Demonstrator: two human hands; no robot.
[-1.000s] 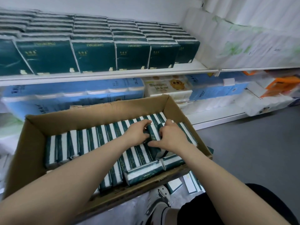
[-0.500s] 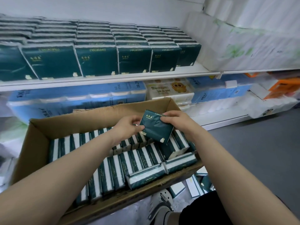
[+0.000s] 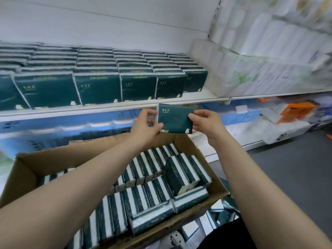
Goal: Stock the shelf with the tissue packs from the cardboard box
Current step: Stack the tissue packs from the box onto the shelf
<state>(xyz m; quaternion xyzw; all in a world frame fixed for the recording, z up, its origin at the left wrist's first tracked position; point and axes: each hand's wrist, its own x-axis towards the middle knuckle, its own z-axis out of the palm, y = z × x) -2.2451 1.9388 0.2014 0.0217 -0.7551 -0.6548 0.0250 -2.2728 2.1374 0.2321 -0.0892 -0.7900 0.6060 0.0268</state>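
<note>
A dark green tissue pack [image 3: 175, 118] is held upright in the air, just below the front lip of the white shelf [image 3: 206, 97]. My left hand [image 3: 145, 125] pinches its left edge and my right hand [image 3: 205, 122] pinches its right edge. Under my forearms lies the open cardboard box [image 3: 30, 169], filled with several rows of green-and-white tissue packs [image 3: 158, 187] standing on edge. On the shelf stand several rows of the same green packs [image 3: 98, 88], filling it from the left to about the middle, with a bare strip to their right.
White paper-roll bundles [image 3: 251, 69] fill the shelf's right part. Blue and orange packages [image 3: 294, 109] sit on the lower shelf. Grey floor [image 3: 296, 168] lies to the right. Loose packs [image 3: 222, 212] and my shoe [image 3: 173, 239] are below the box.
Both hands pulled one pack out of the box, lifted it up and turned it face-on, bringing it to the shelf's front edge. The view tilted upward.
</note>
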